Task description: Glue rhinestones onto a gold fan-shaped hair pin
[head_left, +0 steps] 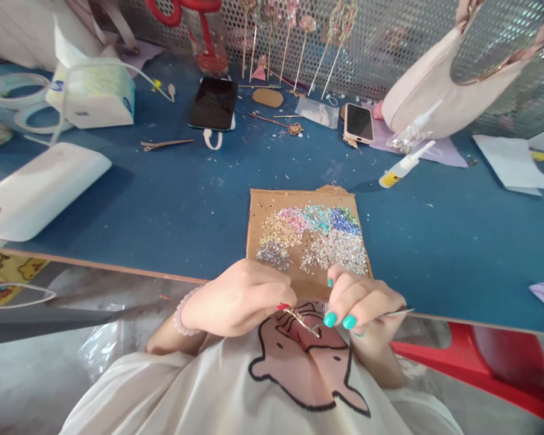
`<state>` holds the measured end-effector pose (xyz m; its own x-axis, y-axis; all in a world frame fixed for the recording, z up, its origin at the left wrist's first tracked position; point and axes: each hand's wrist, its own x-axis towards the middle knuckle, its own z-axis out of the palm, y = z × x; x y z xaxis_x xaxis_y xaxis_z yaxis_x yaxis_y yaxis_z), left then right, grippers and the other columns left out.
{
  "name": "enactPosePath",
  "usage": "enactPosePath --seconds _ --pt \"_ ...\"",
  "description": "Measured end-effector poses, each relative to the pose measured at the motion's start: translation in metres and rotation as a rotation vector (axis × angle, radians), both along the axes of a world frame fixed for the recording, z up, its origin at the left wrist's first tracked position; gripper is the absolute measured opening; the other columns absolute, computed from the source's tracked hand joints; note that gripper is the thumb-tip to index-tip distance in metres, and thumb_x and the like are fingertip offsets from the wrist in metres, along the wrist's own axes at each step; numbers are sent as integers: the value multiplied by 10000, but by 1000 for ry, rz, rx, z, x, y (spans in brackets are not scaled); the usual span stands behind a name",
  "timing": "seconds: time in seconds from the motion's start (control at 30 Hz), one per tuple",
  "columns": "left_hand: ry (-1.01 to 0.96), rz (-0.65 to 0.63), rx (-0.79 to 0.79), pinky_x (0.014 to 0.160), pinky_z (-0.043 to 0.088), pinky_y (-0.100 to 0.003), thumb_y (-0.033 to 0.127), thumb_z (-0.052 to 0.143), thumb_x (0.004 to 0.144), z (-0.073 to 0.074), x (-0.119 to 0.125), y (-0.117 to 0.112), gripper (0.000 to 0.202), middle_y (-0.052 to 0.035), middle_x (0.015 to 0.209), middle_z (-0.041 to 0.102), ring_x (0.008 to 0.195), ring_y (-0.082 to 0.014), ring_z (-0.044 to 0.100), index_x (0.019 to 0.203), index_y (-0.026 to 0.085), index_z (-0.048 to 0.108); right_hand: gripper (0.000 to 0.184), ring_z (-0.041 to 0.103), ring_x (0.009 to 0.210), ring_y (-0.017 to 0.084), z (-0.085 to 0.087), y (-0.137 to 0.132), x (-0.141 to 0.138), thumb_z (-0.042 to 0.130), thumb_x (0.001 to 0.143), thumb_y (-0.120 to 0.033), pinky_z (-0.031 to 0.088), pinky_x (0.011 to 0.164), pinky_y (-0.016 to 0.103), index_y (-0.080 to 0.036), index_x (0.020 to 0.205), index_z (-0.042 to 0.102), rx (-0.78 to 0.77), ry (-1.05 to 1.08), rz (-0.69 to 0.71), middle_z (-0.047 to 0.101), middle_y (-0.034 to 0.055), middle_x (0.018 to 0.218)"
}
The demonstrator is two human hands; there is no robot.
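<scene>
My left hand (238,297) is closed in a pinch on a small gold-coloured ornament (298,315) held close to my chest. My right hand (360,302), with teal nails, is closed on thin metal tweezers (392,313) whose tip meets the ornament. Both hands hover at the near edge of a brown cardboard sheet (258,208) that carries several small heaps of sparkling sequins (315,237) in pink, teal, blue, gold and silver. The cardboard lies on the blue table (176,199).
A glue bottle (405,164), two phones (214,103) (358,122), a tissue pack (93,93), a white case (36,190), tape rolls (13,99) and a pink bag (439,90) lie around. Decorated sticks (299,48) stand at the back mesh. A red chair (489,368) is lower right.
</scene>
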<state>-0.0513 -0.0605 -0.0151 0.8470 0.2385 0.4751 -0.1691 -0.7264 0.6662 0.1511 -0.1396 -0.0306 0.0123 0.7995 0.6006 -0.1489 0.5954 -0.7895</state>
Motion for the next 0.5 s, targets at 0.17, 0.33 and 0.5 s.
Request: enactPosePath --seconds 0.17,0.33,0.5 --pt "47 3 24 528 258 -293 122 289 958 1 1 1 206 7 636 455 552 -140 386 845 184 450 114 607 466 135 -1 0 0 662 816 -311 437 658 367 -265 712 654 -40 15 -48 722 -28 627" --pt "81 8 95 532 263 -292 87 310 928 0 2 1 191 -3 667 501 563 -144 416 887 173 476 93 610 515 135 -1 2 -1 669 811 -343 457 673 371 -261 766 666 -60 67 -11 719 -13 653" --pt "52 46 131 525 262 -286 117 295 949 -3 2 -1 212 -5 664 496 552 -144 429 974 170 499 102 619 516 140 3 -3 -4 681 792 -362 507 545 319 -266 792 647 -170 145 -40 695 -1 666"
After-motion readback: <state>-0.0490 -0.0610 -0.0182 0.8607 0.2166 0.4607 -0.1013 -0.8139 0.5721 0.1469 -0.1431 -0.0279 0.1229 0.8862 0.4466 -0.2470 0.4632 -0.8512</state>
